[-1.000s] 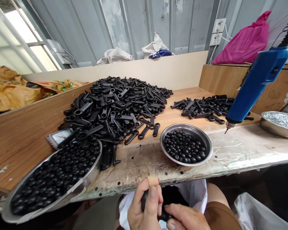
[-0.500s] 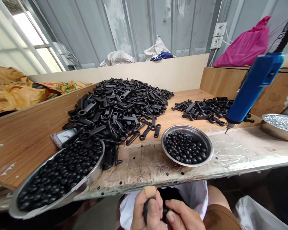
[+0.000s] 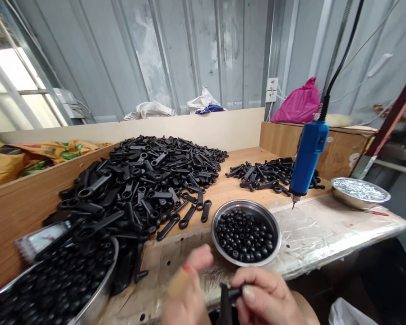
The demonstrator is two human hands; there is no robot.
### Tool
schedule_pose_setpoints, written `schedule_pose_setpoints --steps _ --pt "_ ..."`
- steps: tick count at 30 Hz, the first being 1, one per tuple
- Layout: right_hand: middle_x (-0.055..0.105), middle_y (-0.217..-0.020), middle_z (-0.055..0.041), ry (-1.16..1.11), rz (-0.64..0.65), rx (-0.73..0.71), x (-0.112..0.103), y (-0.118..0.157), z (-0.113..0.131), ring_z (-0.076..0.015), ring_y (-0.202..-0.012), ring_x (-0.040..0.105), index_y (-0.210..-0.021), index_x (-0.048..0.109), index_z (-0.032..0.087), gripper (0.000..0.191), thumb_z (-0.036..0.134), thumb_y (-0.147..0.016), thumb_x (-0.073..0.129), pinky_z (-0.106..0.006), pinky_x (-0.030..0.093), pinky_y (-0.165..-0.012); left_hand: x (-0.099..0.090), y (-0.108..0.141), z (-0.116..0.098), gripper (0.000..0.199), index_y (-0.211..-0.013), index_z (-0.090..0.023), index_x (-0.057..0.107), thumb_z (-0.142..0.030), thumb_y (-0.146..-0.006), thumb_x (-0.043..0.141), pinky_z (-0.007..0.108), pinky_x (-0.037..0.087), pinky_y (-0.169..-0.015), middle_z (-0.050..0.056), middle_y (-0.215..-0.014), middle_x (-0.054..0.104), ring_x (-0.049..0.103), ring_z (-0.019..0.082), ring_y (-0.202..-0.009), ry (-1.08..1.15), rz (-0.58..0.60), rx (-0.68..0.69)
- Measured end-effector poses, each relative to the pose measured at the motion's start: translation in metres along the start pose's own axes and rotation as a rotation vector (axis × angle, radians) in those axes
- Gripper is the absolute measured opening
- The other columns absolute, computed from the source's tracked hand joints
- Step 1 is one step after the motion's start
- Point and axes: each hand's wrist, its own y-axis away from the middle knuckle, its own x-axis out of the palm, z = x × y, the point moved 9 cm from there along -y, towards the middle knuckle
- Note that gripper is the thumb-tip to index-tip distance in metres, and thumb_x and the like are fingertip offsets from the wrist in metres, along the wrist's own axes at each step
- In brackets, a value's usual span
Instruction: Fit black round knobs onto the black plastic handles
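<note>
A black crank part [image 3: 225, 307] is held by the right hand [image 3: 269, 293] at the bottom centre of the frame.
Its stem is clamped between the right thumb and fingers; the left hand [image 3: 187, 289] is blurred just to the left, and whether its fingers are together or apart cannot be told. Black balls [image 3: 243, 237] are held in a steel bowl [image 3: 278, 232] above, and black cranks [image 3: 155, 176] are heaped at centre left.
</note>
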Motion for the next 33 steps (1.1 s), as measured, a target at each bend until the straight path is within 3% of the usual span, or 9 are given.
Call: schedule_pose_setpoints --steps 2,3,7,13,18,22,26,29,33 --pt "0.053 -0.048 0.0037 0.167 -0.089 -0.139 -0.01 -0.015 0.045 -0.0063 -0.037 0.045 -0.086 0.064 0.016 0.034 0.045 -0.07 0.066 -0.016 0.032 -0.036 0.002 -0.041 -0.001 0.045 -0.108 -0.022 0.052 -0.048 -0.087 0.022 0.035 0.043 -0.089 0.006 -0.103 0.063 0.055 0.021 -0.103 -0.102 -0.001 0.041" --pt "0.054 -0.049 0.0034 0.299 -0.157 -0.231 -0.017 -0.025 0.07 -0.0079 -0.038 0.048 -0.087 0.063 0.016 0.032 0.044 -0.072 0.063 -0.017 0.035 -0.036 0.02 -0.06 0.002 0.049 -0.118 -0.021 0.044 -0.044 -0.089 0.012 0.033 0.042 -0.09 0.005 -0.113 0.059 0.053 0.019 -0.107 -0.509 0.173 0.094" --pt "0.052 -0.053 0.0038 0.841 -0.512 -0.47 -0.051 -0.081 0.148 -0.0104 -0.045 0.051 -0.082 0.062 0.015 0.026 0.037 -0.08 0.05 -0.021 0.043 -0.041 0.038 -0.108 0.041 0.03 -0.1 -0.01 0.059 -0.029 -0.084 0.042 0.046 0.04 -0.088 0.016 -0.102 0.062 0.053 0.031 -0.103 -0.934 0.373 0.105" --pt "0.062 -0.089 -0.0034 1.174 -0.703 -0.345 -0.104 -0.173 0.188 -0.014 -0.072 0.06 -0.099 0.057 0.013 0.022 0.03 -0.088 0.05 -0.031 0.051 -0.063 0.044 -0.107 0.088 0.016 -0.092 -0.013 0.06 -0.02 -0.085 0.047 0.042 0.044 -0.082 0.005 -0.089 0.064 0.058 0.02 -0.092 -1.258 0.487 0.116" --pt "0.057 -0.111 -0.0074 1.478 -0.742 -0.197 -0.111 -0.187 0.198 -0.0205 -0.094 0.057 -0.11 0.054 0.016 0.027 0.03 -0.087 0.052 -0.041 0.049 -0.08 0.042 -0.107 0.086 0.019 -0.092 -0.014 0.059 -0.027 -0.087 0.046 0.039 0.044 -0.082 0.004 -0.092 0.063 0.057 0.018 -0.094 -1.263 0.509 0.164" --pt "0.061 -0.103 -0.0065 1.686 -0.511 -0.178 -0.073 -0.169 0.167 -0.0196 -0.092 0.058 -0.106 0.056 0.015 0.025 0.03 -0.089 0.048 -0.039 0.046 -0.08 0.043 -0.114 0.088 0.021 -0.087 -0.014 0.058 -0.03 -0.087 0.045 0.038 0.044 -0.083 0.004 -0.089 0.063 0.058 0.018 -0.093 -1.233 0.497 0.137" --pt "0.069 -0.087 -0.0019 1.843 -0.031 -0.085 -0.024 -0.132 0.1 -0.0185 -0.082 0.062 -0.092 0.067 0.022 0.018 0.027 -0.078 0.057 -0.026 0.043 -0.067 0.043 -0.118 0.091 0.017 -0.086 -0.015 0.058 -0.03 -0.085 0.05 0.038 0.045 -0.08 0.003 -0.089 0.063 0.058 0.017 -0.089 -1.176 0.484 0.059" --pt "0.072 -0.084 -0.0026 1.939 0.269 0.028 -0.005 -0.103 0.06 -0.0247 -0.08 0.064 -0.092 0.069 0.025 0.033 0.02 -0.059 0.067 -0.026 0.042 -0.06 0.038 -0.116 0.09 0.02 -0.094 -0.015 0.056 -0.031 -0.085 0.049 0.037 0.046 -0.079 0.004 -0.094 0.062 0.058 0.017 -0.09 -1.128 0.465 -0.008" --pt "0.072 -0.086 -0.0127 2.057 0.343 0.115 -0.005 -0.094 0.045 -0.0317 -0.079 0.065 -0.094 0.07 0.017 0.037 0.011 -0.059 0.06 -0.033 0.043 -0.059 0.033 -0.114 0.09 0.02 -0.092 -0.016 0.058 -0.033 -0.084 0.051 0.04 0.045 -0.08 0.004 -0.095 0.061 0.058 0.018 -0.089 -1.078 0.467 -0.125"
